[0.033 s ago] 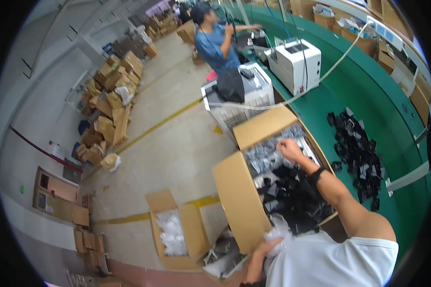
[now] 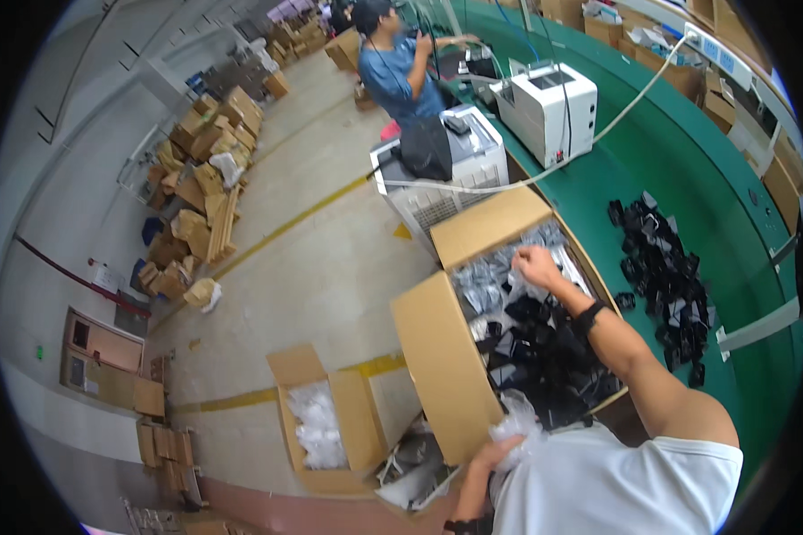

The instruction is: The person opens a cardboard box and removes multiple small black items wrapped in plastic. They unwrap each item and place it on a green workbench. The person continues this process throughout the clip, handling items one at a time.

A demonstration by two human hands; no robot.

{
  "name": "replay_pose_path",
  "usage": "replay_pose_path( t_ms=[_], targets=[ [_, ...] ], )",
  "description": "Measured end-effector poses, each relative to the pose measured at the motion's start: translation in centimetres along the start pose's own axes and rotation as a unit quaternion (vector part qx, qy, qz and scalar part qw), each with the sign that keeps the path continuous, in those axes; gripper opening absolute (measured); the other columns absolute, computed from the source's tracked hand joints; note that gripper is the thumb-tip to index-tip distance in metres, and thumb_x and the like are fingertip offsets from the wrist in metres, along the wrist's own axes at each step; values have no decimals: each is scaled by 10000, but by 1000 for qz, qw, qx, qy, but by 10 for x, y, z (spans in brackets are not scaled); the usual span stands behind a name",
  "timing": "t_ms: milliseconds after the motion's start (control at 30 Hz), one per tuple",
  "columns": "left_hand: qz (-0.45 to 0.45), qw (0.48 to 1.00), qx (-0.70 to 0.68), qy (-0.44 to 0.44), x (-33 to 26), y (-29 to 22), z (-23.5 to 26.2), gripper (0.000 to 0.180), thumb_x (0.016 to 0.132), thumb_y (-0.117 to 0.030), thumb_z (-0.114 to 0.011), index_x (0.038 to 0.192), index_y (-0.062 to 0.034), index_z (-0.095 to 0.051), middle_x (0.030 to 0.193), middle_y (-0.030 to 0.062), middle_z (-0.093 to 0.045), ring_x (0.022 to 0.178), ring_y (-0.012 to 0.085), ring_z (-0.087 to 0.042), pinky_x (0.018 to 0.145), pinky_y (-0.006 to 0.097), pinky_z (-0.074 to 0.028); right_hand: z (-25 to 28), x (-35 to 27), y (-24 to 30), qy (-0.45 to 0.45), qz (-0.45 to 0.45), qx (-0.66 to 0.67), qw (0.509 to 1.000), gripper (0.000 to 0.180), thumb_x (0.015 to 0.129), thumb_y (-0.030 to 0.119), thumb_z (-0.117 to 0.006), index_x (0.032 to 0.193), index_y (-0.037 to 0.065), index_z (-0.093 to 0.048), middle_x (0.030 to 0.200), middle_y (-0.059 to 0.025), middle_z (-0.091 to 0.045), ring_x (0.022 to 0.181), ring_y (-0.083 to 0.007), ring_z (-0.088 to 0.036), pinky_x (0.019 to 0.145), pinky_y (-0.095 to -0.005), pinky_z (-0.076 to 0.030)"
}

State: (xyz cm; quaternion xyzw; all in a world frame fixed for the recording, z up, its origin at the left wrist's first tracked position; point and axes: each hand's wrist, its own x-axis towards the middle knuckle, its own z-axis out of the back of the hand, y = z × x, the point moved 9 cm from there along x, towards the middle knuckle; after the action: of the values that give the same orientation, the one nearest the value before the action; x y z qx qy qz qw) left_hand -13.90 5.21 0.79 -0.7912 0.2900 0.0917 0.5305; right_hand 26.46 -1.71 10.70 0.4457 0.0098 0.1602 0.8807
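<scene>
My right hand [image 2: 535, 266] is closed above the far part of a large open cardboard box [image 2: 446, 343], pinching what looks like a clear plastic bag [image 2: 528, 289]. Small black plastic parts [image 2: 544, 357] fill the nearer part of that box. Grey pieces in clear wrapping [image 2: 486, 283] lie at its far end. Close to my body, my left hand [image 2: 493, 453] grips a bunch of clear plastic bags [image 2: 517, 431] beside the box's near corner.
On the green bench [image 2: 589, 192] to the right lie a heap of black parts [image 2: 660, 276] and a white machine [image 2: 549, 114]. Beyond the box stands a white wheeled-looking unit [image 2: 442, 178]; a person [image 2: 401, 71] works there. A smaller box [image 2: 361, 419] of clear bags sits on the floor.
The whole view has shifted slightly. Both hands keep nearly the same places, and more of the clear plastic under my right hand shows.
</scene>
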Motion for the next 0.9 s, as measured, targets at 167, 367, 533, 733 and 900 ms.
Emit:
replay_pose_path(
  t_ms=[167,367,533,733,900],
  targets=[
    [-15,1000,-3,-7,6,14,9,451,837,-68,-539,1287,-32,-548,1204,60,-601,1111,177,-552,981,327,-414,-46,-16,57,178,81,-207,959,292,752,368,-642,822,87,-678,776,-152,-680,772,-334,-668,680,-448,-533],
    [-38,999,6,-4,8,-9,5,434,837,-117,-593,1258,-19,-564,1181,62,-615,1082,176,-563,959,322,-430,-148,-43,21,222,244,-360,872,320,761,272,-662,1004,72,-604,879,-139,-683,888,-305,-651,685,-418,-539],
    [-32,999,-13,-33,4,7,15,399,838,-140,-627,1219,-27,-596,1140,50,-635,1030,170,-585,913,316,-464,-169,-44,18,224,258,-397,852,419,737,344,-721,1013,60,-583,922,-134,-671,916,-298,-635,680,-394,-535],
    [-45,998,-19,-40,-7,-39,-4,427,817,-99,-596,1239,-31,-583,1128,51,-628,1024,157,-579,906,308,-457,-191,-45,11,215,278,-407,843,231,853,239,-516,940,46,-610,872,-130,-675,825,-285,-654,657,-386,-530],
    [-23,998,-40,-32,-6,-36,-4,412,827,-102,-597,1233,-32,-588,1124,48,-627,1017,153,-576,899,305,-455,-158,-48,11,239,338,-334,847,202,865,218,-488,927,91,-631,861,-120,-680,823,-311,-672,674,-408,-545]
  ],
)
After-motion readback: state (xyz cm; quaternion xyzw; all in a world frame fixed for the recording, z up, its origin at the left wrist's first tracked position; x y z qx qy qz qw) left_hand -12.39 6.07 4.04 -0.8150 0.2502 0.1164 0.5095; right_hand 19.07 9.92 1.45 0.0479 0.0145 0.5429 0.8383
